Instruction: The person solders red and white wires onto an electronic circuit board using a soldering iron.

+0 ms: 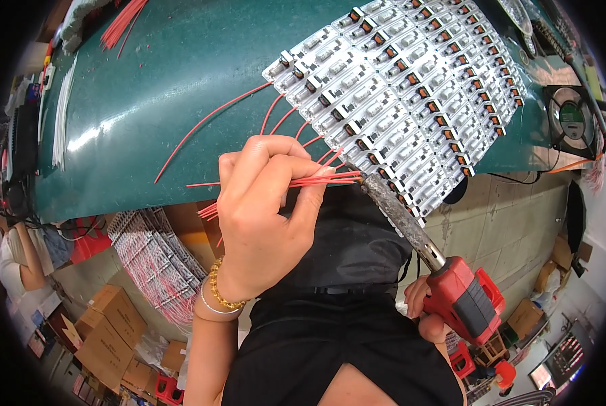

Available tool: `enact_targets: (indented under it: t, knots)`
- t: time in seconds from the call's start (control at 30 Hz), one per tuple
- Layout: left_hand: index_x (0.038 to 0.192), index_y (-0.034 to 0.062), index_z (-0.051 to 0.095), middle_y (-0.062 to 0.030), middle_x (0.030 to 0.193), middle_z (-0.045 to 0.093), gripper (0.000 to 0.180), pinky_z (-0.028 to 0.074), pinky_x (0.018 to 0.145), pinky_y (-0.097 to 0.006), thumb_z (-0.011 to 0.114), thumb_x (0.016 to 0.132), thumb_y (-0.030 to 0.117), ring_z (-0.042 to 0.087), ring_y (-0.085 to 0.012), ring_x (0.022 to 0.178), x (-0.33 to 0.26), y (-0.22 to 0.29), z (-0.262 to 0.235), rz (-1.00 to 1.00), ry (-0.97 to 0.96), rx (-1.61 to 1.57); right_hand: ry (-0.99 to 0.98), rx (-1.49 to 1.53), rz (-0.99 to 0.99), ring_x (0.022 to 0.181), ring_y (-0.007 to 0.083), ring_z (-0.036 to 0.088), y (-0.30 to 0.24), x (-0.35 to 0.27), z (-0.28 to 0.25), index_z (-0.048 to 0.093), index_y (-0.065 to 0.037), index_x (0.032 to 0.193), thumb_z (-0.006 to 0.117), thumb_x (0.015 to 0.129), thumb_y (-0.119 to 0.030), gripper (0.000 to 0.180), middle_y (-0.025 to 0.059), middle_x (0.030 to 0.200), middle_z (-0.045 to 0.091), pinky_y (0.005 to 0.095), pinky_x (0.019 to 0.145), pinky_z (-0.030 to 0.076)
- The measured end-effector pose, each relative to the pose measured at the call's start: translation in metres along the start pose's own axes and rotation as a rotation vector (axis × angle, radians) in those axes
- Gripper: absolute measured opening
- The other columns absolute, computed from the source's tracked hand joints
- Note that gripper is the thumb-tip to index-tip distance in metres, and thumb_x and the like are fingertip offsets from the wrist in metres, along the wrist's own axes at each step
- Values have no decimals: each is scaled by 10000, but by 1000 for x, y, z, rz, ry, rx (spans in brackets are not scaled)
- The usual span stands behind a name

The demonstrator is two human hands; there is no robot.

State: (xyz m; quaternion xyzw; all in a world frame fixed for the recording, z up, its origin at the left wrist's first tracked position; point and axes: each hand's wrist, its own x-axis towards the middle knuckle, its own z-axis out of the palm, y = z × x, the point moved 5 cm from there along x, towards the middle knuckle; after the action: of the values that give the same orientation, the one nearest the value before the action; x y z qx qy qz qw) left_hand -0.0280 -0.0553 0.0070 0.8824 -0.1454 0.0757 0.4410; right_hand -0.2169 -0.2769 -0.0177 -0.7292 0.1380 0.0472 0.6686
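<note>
A small bundle of red wires [340,179] is pinched between the thumb and fingers of my left hand [266,210]. The wire ends point right, to the near-left edge of a panel of white circuit boards [377,88]. My right hand [418,298] is wrapped round a red and black soldering gun [469,301]; part of that hand is hidden behind the handle. The gun's long metal barrel slants up to the left, and its tip is at the wire ends by the board edge. Several red wires [208,125] run out from boards along that edge.
Green matting [161,95] covers the table. Another red wire bundle [122,26] and white wires [62,115] lie on its far left. A square fan [571,122] is at the right. Below the table are wired board panels [157,257] and cardboard boxes [110,325]. A person [18,264] is at far left.
</note>
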Motion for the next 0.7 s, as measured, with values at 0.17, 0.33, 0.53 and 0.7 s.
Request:
enact_targets:
  t: [0.17, 0.33, 0.53, 0.7]
  knots:
    - [770, 65, 636, -23, 836, 600, 159, 342, 692, -288, 753, 690, -6, 517, -166, 710, -1, 1, -2, 2, 6, -1, -159, 8, 30, 546, 142, 581, -7, 9, -1, 598, -69, 652, 719, 683, -674, 617, 12, 622, 578, 255, 490, 422]
    - [768, 66, 634, -21, 828, 599, 160, 345, 699, -291, 754, 689, -3, 531, -170, 728, 0, 0, -2, 12, 13, 8, -128, 24, 44, 555, 144, 579, -8, 9, 1, 604, -62, 664, 733, 677, -663, 615, 17, 634, 586, 259, 495, 418]
    - [783, 60, 641, -25, 815, 600, 159, 336, 694, -293, 759, 690, 8, 536, -172, 716, 0, 0, -2, 23, 16, 7, -67, 88, 51, 559, 162, 580, -9, 8, 3, 603, -58, 656, 754, 679, -634, 596, 23, 640, 590, 268, 516, 432]
    - [892, 13, 672, -67, 781, 668, 122, 460, 656, -264, 716, 779, -2, 602, -179, 681, -1, -9, -13, 183, 227, -157, 13, 154, -118, 479, 140, 515, -12, 11, 11, 525, -42, 936, 656, 727, -674, 678, -8, 559, 507, 283, 497, 426]
